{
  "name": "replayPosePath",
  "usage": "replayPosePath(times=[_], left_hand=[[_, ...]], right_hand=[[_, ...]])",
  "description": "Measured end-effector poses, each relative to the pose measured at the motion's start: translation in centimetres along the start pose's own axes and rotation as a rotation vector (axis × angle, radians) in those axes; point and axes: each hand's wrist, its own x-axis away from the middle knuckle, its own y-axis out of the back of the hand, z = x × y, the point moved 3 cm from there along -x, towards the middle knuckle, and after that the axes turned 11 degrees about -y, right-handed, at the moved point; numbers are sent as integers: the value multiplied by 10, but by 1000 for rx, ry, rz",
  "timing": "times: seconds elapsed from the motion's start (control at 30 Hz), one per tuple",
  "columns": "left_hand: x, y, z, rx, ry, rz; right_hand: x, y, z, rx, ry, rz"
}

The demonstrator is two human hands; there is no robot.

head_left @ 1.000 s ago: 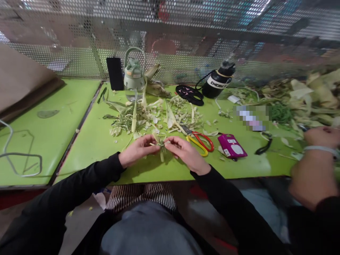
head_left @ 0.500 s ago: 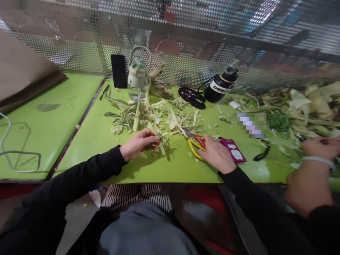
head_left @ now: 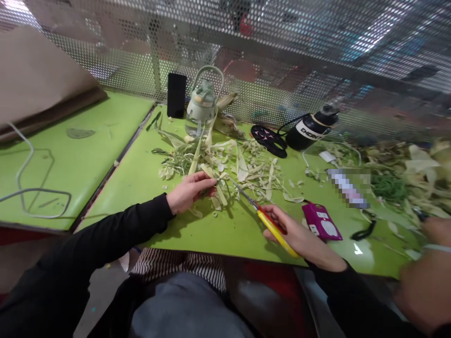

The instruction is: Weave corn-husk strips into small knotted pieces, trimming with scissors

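Observation:
My left hand (head_left: 192,190) is closed, its thumb and fingers pinching a strip of pale green corn husk (head_left: 221,195) just above the table. My right hand (head_left: 287,232) grips the scissors (head_left: 273,225), which have red and yellow handles. Their blades point up and left, with the tips close to the husk at my left fingertips; whether they touch it I cannot tell. Beyond both hands lies a loose heap of cut husk pieces (head_left: 260,171), with longer leaves (head_left: 195,157) across it.
On the green table (head_left: 183,234) stand a black phone (head_left: 176,95), a pale green bottle (head_left: 201,110) and a black bottle (head_left: 312,129). A purple packet (head_left: 321,221) lies beside my right hand. Another person's arm (head_left: 430,277) is at the right, near more husks (head_left: 423,164).
My right hand has raised the scissors off the table and turned them so the blades reach toward my left fingertips. My left hand still pinches the husk. The view has shifted slightly.

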Motion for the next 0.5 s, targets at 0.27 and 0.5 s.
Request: replayPosePath(times=[0.27, 0.5], left_hand=[[0, 0, -1, 89, 23, -20], [0, 0, 1, 33, -14, 23]], right_hand=[[0, -2, 0, -39, 46, 38], [3, -4, 9, 9, 17, -11]])
